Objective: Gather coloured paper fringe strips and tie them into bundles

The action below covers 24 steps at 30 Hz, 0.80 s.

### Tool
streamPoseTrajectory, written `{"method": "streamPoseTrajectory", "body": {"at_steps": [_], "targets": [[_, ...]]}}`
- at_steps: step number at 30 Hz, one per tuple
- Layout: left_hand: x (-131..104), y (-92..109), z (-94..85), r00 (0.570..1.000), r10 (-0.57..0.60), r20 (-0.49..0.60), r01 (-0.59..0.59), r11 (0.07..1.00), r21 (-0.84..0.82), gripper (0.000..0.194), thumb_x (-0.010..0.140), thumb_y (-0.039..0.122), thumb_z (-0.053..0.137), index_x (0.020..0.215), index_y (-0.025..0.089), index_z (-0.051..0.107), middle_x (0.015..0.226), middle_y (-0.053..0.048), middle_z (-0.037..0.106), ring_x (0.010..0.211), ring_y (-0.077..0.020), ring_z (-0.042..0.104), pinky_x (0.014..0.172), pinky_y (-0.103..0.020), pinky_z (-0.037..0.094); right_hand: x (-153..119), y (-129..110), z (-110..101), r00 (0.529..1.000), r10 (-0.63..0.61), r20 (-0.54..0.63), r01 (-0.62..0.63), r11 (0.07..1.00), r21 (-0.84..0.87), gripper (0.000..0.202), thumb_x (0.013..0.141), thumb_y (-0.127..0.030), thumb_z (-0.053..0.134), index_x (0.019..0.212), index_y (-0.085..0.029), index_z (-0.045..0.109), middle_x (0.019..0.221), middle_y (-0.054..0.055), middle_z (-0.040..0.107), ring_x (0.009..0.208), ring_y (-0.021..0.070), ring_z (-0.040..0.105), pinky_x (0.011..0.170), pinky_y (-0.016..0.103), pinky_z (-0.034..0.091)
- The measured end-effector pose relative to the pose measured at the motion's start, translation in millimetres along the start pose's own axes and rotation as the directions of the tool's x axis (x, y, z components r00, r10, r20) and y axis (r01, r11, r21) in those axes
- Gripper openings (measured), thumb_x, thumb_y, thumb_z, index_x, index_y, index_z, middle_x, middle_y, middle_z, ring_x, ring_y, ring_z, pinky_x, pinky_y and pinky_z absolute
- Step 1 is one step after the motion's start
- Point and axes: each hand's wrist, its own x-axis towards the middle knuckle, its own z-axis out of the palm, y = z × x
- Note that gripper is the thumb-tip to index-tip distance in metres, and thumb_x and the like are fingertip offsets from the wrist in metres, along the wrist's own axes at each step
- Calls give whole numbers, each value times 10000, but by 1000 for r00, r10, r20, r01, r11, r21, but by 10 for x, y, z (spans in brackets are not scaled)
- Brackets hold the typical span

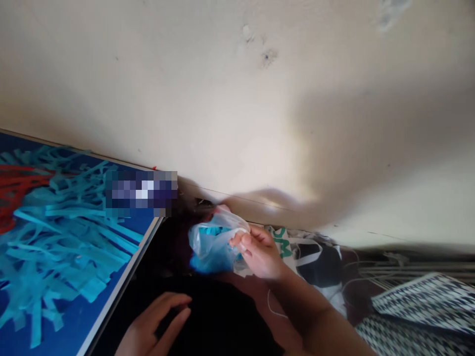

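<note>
My right hand (261, 249) pinches the edge of a clear plastic bag (218, 232) beside the table. Bright blue material (213, 262) shows through the thin plastic; what kind it is I cannot tell. Closer to me, my left hand (158, 324) hovers with its fingers curved and a gap between thumb and forefinger, holding nothing. Many light-blue strips (70, 237) lie heaped on the blue tabletop (122, 287) at the left, with red strips (18, 193) at the far left edge.
A bare wall (222, 113) rises behind. White and black bags (315, 262) with a thin cord sit on the floor beyond my right forearm. Black-and-white patterned fabric (430, 301) lies at the lower right. A pixelated patch covers an item at the table's corner.
</note>
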Motion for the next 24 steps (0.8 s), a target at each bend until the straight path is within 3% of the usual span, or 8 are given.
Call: {"method": "streamPoseTrajectory", "body": {"at_steps": [5,9,14,16,18,22,24], "targets": [[221,186,210,994,86,68,-87,996,16,318,834,542,559,917,289,733,958,-8,756,924,-207,714,824,-261,567,-109,167,-149,981,18,-193,-14,1000,25,394,733,-573,775,927,-230,761,716,29,606,559,125,434,638,315,461],[313,289,358,958,199,207,-208,978,24,230,870,445,546,917,298,718,928,6,744,889,-179,703,801,-247,548,-164,140,-285,955,-25,-295,22,1000,-13,380,717,-552,794,940,-246,761,834,51,639,709,171,555,810,388,514],[435,486,403,923,296,246,-311,950,21,222,889,422,529,927,290,704,913,13,738,868,-168,695,793,-243,534,-190,-42,-423,958,-131,-255,102,987,-126,349,768,-534,761,981,-257,774,689,-8,560,536,119,461,930,459,498],[504,531,431,909,339,242,-351,936,11,230,892,434,531,947,289,700,940,12,742,895,-170,693,823,-249,531,-195,28,-553,959,-132,-252,94,983,-158,360,783,-524,748,1014,-249,766,680,-13,562,537,120,473,942,453,491],[593,536,498,900,356,253,-374,927,24,240,901,431,519,952,278,697,944,1,743,897,-174,692,830,-264,534,-213,191,-728,966,-61,-251,4,975,-222,378,777,-537,740,996,-229,760,683,-1,588,596,146,531,907,425,502],[835,483,810,898,372,236,-411,900,143,277,898,349,490,1057,217,675,1066,-82,728,1003,-230,673,912,-378,527,-316,474,-1019,962,105,-253,-184,932,-312,411,694,-583,773,846,-203,734,818,44,666,752,210,614,761,370,531],[962,480,1039,883,404,237,-446,880,161,417,822,269,547,1228,191,606,1284,-121,652,1205,-272,586,1044,-453,448,-378,476,-1068,977,114,-183,-174,919,-355,418,700,-576,775,902,-211,738,958,59,683,890,246,634,834,392,521]]}}
